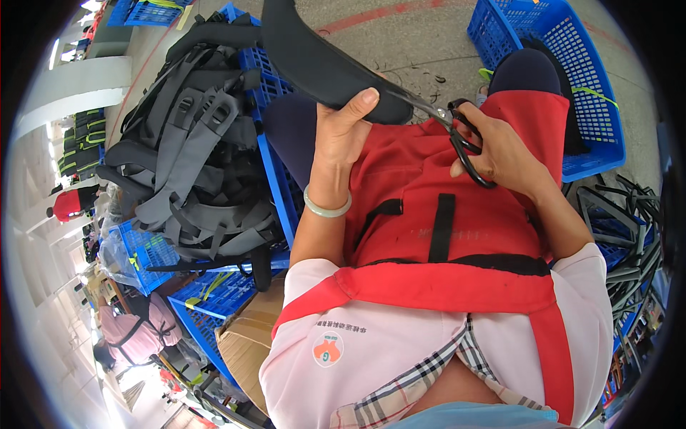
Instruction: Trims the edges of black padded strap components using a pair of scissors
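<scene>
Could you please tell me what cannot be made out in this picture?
In the head view:
Curved black padded strap: far end cut off by the top edge.
Left hand: most fingers hidden behind that strap.
Blue plastic crate: inside mostly covered by heaped dark grey straps.
Distant person in red: hands too small.

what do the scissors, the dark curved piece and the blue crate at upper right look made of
Scissors: metal blades, grey with a slight shine; black handles, probably plastic, smooth and rounded.
Dark curved piece: perhaps fabric-covered foam, matt, judging by its dull, padded look.
Blue crate: most likely moulded plastic, faintly glossy, given its even colour and regular wall openings.
</scene>
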`<state>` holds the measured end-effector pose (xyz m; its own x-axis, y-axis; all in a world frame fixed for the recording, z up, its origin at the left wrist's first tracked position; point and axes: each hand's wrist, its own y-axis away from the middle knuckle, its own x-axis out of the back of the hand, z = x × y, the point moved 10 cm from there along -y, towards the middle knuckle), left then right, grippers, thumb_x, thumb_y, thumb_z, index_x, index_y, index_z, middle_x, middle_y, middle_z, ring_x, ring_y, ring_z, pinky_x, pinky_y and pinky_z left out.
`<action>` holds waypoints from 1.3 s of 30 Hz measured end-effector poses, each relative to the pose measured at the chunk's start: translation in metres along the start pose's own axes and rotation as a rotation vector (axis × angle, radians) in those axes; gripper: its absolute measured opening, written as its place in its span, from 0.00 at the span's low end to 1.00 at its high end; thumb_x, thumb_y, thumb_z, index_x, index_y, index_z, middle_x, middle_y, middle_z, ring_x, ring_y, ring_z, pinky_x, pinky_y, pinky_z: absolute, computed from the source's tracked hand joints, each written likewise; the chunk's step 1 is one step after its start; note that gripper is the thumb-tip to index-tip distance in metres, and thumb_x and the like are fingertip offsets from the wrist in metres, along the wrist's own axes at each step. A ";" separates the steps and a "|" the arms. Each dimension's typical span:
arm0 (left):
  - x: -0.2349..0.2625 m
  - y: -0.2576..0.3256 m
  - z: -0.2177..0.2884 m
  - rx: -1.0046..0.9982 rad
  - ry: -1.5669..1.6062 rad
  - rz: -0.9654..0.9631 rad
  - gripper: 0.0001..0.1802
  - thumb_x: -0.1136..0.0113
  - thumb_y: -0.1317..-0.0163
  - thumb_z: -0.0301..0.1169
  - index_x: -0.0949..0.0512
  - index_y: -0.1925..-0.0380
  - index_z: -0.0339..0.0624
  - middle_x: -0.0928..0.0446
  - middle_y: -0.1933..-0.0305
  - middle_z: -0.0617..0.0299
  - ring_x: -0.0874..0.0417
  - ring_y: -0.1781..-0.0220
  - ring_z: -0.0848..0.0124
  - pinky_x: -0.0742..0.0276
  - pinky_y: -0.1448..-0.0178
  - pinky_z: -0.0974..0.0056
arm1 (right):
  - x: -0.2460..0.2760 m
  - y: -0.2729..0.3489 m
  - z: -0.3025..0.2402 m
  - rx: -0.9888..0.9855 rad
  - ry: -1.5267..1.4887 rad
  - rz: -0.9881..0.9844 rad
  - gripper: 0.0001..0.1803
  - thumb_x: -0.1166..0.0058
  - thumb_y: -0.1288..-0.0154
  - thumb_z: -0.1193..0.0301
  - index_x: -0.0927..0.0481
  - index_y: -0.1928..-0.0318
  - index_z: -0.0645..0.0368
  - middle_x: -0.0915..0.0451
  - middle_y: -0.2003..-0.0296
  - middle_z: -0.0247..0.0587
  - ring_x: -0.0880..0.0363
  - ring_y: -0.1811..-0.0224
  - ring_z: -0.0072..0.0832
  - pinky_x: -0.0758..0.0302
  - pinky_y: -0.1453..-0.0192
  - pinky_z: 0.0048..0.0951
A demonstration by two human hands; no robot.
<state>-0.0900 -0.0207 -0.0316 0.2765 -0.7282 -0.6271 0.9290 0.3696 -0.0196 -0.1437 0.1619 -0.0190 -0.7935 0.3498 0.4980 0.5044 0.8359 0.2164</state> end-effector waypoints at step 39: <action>0.004 0.006 -0.020 0.107 0.126 0.066 0.16 0.35 0.45 0.20 0.24 0.56 0.38 0.20 0.59 0.57 0.18 0.57 0.66 0.21 0.50 0.60 | -0.005 0.000 0.009 -0.078 -0.021 -0.022 0.37 0.26 0.57 0.54 0.30 0.53 0.62 0.25 0.70 0.43 0.25 0.68 0.38 0.28 0.61 0.37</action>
<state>-0.0886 -0.0102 -0.0497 0.3114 -0.6238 -0.7168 0.9325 0.3458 0.1042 -0.1429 0.1640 -0.0292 -0.8112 0.3409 0.4751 0.5110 0.8082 0.2926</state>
